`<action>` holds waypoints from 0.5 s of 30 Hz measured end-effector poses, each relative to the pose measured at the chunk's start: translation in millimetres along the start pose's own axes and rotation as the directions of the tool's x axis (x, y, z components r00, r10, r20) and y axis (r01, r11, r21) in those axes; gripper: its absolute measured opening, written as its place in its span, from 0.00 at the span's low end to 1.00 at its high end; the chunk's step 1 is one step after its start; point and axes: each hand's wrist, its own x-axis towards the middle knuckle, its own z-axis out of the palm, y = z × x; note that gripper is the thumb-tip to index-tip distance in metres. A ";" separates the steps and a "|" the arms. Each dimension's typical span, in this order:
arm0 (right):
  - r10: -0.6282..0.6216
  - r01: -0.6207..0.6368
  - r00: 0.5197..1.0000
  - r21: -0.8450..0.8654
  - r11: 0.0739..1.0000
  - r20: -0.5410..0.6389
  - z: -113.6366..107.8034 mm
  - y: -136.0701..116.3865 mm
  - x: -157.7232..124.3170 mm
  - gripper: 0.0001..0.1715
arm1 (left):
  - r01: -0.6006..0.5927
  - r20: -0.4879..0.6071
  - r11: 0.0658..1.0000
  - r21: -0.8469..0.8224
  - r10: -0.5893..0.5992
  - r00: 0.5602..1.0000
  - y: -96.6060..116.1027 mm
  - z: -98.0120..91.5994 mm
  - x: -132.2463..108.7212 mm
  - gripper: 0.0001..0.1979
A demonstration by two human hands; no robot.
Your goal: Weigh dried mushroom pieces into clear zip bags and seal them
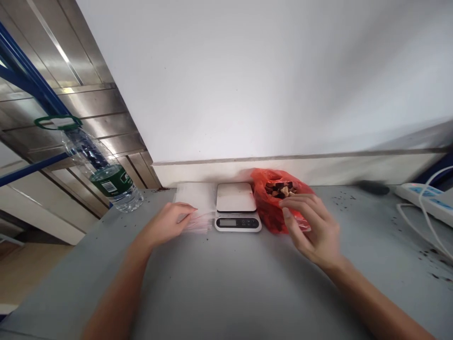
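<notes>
A small white kitchen scale [236, 207] stands at the back of the grey table [226, 283]. Left of it lies a stack of clear plastic bags [193, 203]. My left hand [169, 222] rests on that stack, fingers pinched on the edge of one bag. Right of the scale sits an open red plastic bag [271, 200] holding brown and dark pieces. My right hand [311, 226] hovers at the red bag's front, fingers curled and apart, touching or just short of the plastic; nothing shows in it.
A clear water bottle [106, 174] with a green label stands at the table's left edge beside metal shelving. A white power strip [424, 198] with cables lies at the far right. Dark crumbs dot the right side. A white wall backs the table.
</notes>
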 end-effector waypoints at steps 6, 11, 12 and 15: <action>0.023 -0.023 1.000 0.009 1.000 -0.001 -8.4 0.2 -1.9 0.12 | 0.079 -0.220 0.995 -0.059 -0.090 0.971 0.7 -8.2 -2.0 0.22; 0.059 -0.067 0.994 0.082 0.994 0.090 -5.4 -6.9 4.8 0.11 | 0.057 -0.595 0.997 0.060 -0.010 0.803 25.6 -11.7 4.6 0.17; 0.074 -0.094 0.985 0.125 0.988 0.156 -4.1 -10.2 8.3 0.10 | 0.043 -0.663 0.995 0.089 0.027 0.748 34.1 -11.9 7.5 0.15; 0.084 -0.205 0.910 0.263 0.943 0.407 2.3 -20.1 23.0 0.16 | -0.040 -0.748 0.983 0.180 0.163 0.643 60.1 -9.1 19.1 0.12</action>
